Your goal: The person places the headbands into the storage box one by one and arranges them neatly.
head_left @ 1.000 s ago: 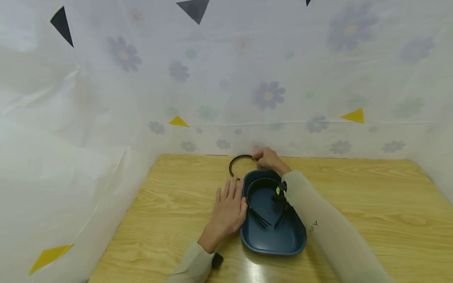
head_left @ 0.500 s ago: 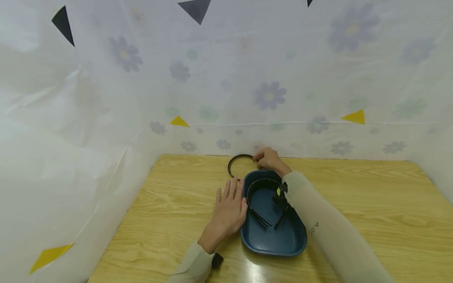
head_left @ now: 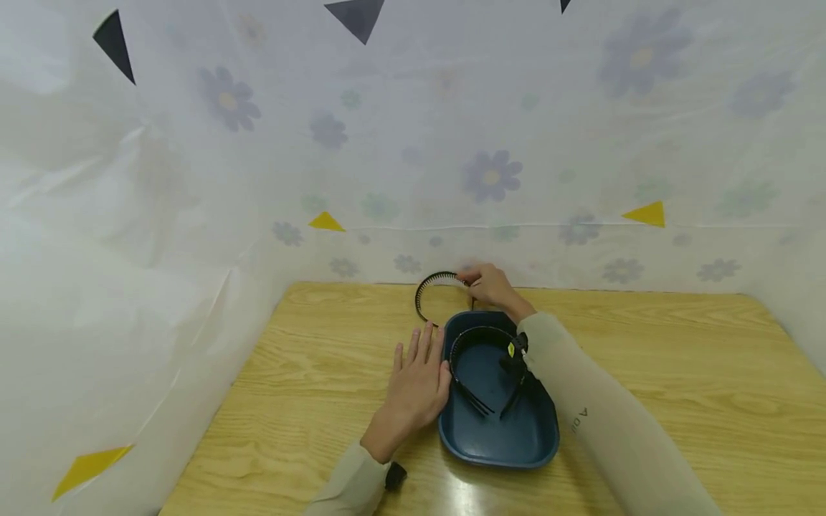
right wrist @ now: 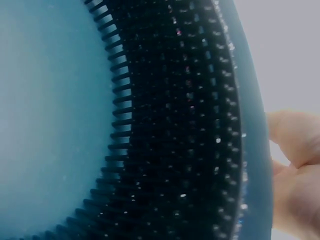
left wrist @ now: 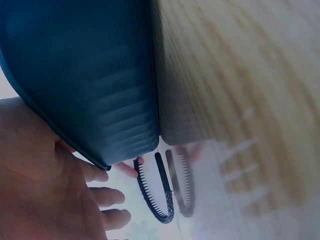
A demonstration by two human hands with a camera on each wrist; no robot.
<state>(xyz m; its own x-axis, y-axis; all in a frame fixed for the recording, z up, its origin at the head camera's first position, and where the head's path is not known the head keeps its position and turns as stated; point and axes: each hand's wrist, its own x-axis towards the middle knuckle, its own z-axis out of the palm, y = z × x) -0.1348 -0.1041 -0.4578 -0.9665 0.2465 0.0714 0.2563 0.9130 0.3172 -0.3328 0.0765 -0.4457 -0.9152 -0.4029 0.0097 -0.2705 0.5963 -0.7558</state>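
Note:
Behind the blue tray [head_left: 498, 448], my right hand [head_left: 495, 288] pinches a black toothed headband [head_left: 417, 297] by its right side. In the left wrist view that headband [left wrist: 165, 218] shows its row of teeth beyond the tray's end. My left hand [head_left: 416, 387] lies with straight fingers along the tray's left wall, touching it. Inside the tray rest black headbands [head_left: 454, 349], nested together, their ends toward me. The right wrist view shows them close up, with glittering bands [right wrist: 185, 125]; in that view my right hand [right wrist: 300, 160] is only partly visible.
The tray stands on a wood-grain table [head_left: 310, 401]. A pale flower-patterned sheet [head_left: 400, 158] hangs right behind the table's far edge, close to my right hand. Another white sheet [head_left: 97, 287] covers the left side.
My right hand has risen slightly, and the far curve of the held headband has tilted up a little. My left hand and the tray have stayed put.

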